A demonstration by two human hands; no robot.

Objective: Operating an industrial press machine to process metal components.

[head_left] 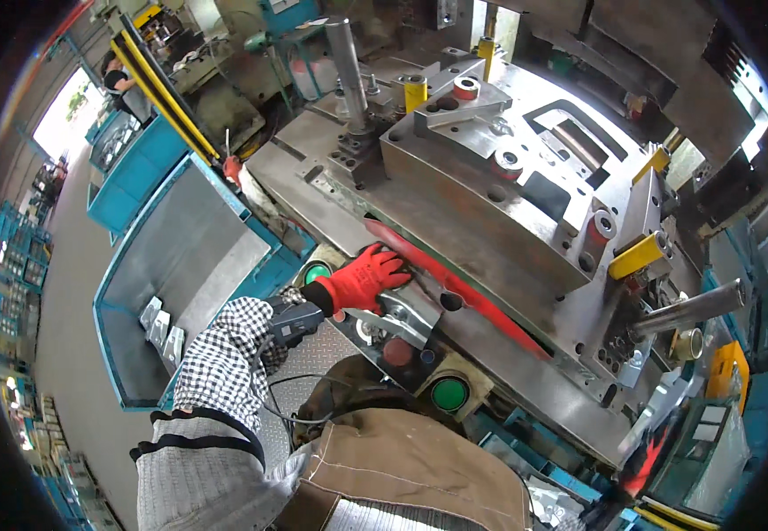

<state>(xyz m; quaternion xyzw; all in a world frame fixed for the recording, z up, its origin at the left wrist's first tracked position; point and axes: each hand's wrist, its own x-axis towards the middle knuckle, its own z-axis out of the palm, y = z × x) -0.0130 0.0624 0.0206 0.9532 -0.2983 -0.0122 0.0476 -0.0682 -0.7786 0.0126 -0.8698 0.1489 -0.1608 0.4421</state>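
My left hand (366,279), in a red glove, is at the front edge of the press bed, its fingers bent over a bent sheet-metal bracket (412,317). This bracket lies above the control panel, between the two green buttons. At the lower right my right hand (646,467), in a red and black glove, is partly seen and somewhat blurred. Its fingers close on the lower end of a shiny stamped metal part (658,411) beside the bed's right corner. Ahead of both hands stands the steel die (481,203), with a red strip (464,288) along its front.
A blue-rimmed bin (110,327) with several metal parts (163,327) stands on the left. Guide posts (346,75) and yellow blocks (639,255) rise around the die. Green buttons (449,393) border the panel. Far left, another person (119,81) is by a machine.
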